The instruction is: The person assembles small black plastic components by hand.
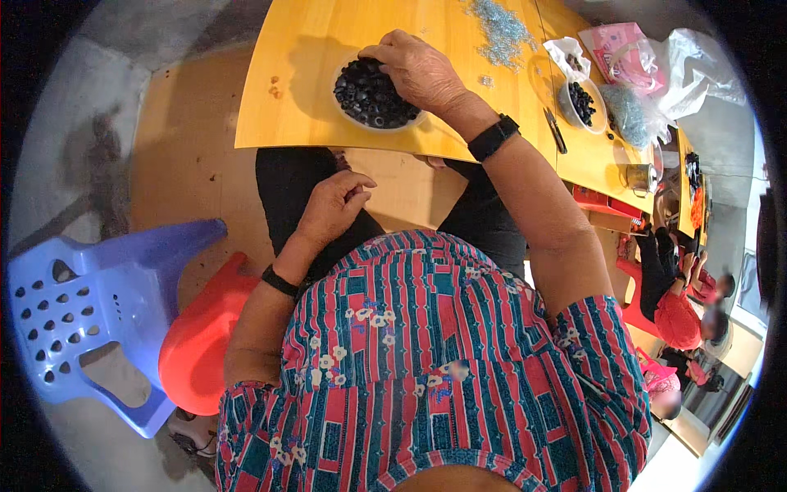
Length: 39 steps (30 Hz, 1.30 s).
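- My right hand (416, 72) curled over the twelve-o'clock bowl (379, 129); I couldn't tell its hold.
- My left hand (334, 202) lay half-curled, seemingly empty.
- A six-o'clock nudge could've spilled black pieces (367, 90).

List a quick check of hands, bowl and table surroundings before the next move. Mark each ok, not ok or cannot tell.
1. Right hand at the bowl: ok, its fingers are at the far side of the black pieces.
2. A piece between those fingers: cannot tell, the fingertips are hidden.
3. Bowl standing on the yellow table: ok, though close to the near edge.
4. Left hand at the bowl: not ok, it is by the lap, apart from it.
5. Slim dark tool away from the bowl: ok, it lies off to the right.
6. Clear pieces apart from the black ones: ok, piled farther back, to the right.
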{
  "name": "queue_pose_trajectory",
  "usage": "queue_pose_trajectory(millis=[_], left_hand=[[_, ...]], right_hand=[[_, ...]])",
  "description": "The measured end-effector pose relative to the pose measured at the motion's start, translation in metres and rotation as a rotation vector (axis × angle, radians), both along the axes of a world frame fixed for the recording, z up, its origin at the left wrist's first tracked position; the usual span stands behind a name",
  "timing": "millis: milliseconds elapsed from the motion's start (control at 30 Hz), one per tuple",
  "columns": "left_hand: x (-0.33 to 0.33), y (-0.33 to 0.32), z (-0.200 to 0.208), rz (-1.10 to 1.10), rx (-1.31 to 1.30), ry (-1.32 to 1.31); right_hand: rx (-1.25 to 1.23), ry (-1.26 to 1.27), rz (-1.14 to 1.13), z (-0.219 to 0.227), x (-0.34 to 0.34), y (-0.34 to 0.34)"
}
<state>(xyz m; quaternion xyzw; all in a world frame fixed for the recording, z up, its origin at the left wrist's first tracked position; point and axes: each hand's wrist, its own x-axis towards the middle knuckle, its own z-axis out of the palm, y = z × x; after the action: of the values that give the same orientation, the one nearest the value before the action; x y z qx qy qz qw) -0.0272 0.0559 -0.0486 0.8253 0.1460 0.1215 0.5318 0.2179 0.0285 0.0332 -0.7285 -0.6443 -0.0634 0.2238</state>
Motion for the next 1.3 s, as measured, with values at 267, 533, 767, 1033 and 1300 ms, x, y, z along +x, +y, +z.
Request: queue_pose_trajectory(millis=[267,533,767,1033,1300], left_hand=[[0.006,-0.003,0.003,-0.003,0.010,0.029],[0.005,0.001,-0.002,-0.013,-0.016,-0.029],[0.001,0.011,-0.006,-0.014,-0.006,-0.023],[-0.003,0.020,-0.004,0.001,-0.020,-0.074],[0.006,0.025,0.027,-0.022,-0.235,-0.116]], right_hand=[[-0.023,0.050,0.046,0.005,0.005,-0.022],[-0.016,0.174,0.027,0.005,0.000,-0.036],[0.018,0.177,0.006,-0.006,-0.001,-0.035],[0.168,0.352,-0.078,-0.010,-0.005,-0.035],[0.239,1.718,-0.146,0.000,-0.026,-0.060]])
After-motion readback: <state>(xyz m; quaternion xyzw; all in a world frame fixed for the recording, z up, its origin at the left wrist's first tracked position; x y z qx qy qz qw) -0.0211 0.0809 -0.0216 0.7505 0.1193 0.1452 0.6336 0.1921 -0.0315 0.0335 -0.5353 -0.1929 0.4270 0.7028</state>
